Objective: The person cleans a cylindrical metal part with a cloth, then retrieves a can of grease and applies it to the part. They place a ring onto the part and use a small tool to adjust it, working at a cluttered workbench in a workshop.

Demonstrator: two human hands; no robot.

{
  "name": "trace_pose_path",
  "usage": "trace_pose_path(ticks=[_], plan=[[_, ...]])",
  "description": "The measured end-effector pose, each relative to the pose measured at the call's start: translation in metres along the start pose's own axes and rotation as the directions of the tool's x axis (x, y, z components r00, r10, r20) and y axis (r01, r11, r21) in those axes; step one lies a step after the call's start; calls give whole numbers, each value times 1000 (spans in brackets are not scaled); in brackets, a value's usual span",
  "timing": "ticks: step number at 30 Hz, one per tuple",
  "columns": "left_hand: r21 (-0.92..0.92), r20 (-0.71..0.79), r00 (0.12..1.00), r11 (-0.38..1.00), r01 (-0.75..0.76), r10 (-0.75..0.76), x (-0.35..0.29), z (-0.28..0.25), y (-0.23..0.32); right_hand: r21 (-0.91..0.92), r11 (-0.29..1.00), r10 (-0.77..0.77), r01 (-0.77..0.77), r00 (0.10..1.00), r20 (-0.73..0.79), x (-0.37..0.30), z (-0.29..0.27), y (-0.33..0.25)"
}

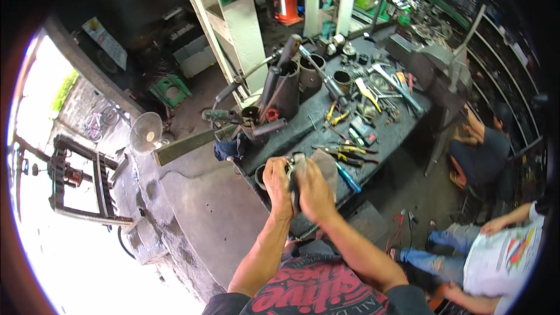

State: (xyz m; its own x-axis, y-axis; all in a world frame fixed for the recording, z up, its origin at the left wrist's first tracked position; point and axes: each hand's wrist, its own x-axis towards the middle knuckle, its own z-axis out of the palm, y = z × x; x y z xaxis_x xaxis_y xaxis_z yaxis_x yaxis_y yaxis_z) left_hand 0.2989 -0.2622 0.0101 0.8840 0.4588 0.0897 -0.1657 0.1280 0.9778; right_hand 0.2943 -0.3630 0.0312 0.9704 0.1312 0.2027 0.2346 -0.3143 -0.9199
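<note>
Both of my hands are close together over the near left corner of the dark workbench. My left hand is closed around a small part with dark and metallic bits, mostly hidden by the fingers. Pressed against it from the right is my right hand, its fingers closed on a pale grey rag that spreads out past the knuckles. Beside the left hand, a round metal ring or cup sits on the bench. Nearest on the right are a blue-handled tool and yellow-and-black pliers.
Dark metal cylinders and upright tools stand along the bench's left side. Wrenches, a hammer and loose parts cover its far half. A fan stands at left. Two people, one crouching and one in a white shirt, are at right.
</note>
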Motion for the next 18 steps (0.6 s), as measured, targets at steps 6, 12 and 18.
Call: trace_pose_path(ticks=[6,12,18], plan=[[-122,-136,952,959,258,-273,-6,34,-20,348,864,290,-365,924,250,25,-26,53],[113,-206,978,993,-19,42,-13,36,-23,67,997,-39,36,998,39,17,-20,70],[-167,-275,940,973,161,-203,8,37,-32,572,458,416,-680,733,538,45,-13,96]])
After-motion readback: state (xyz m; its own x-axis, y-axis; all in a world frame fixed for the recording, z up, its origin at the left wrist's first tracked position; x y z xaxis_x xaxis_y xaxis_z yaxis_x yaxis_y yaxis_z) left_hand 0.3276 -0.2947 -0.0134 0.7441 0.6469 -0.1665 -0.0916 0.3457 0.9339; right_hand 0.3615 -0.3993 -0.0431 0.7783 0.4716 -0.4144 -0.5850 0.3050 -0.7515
